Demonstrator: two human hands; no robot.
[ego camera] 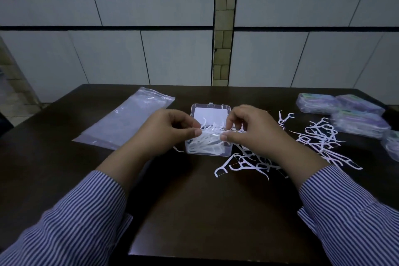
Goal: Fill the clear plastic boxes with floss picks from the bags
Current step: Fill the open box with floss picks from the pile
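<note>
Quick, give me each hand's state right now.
Left hand: grip closed on floss picks above the open box.
Right hand: grip closed on the same floss picks.

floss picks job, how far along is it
Done: a group of filled boxes sits at the table's far right, and flat plastic bags lie at left. In hand: the left hand and right hand together hold a bunch of picks over the open clear box, which already holds some. Left: a scatter of loose picks on the table to the right.
</note>
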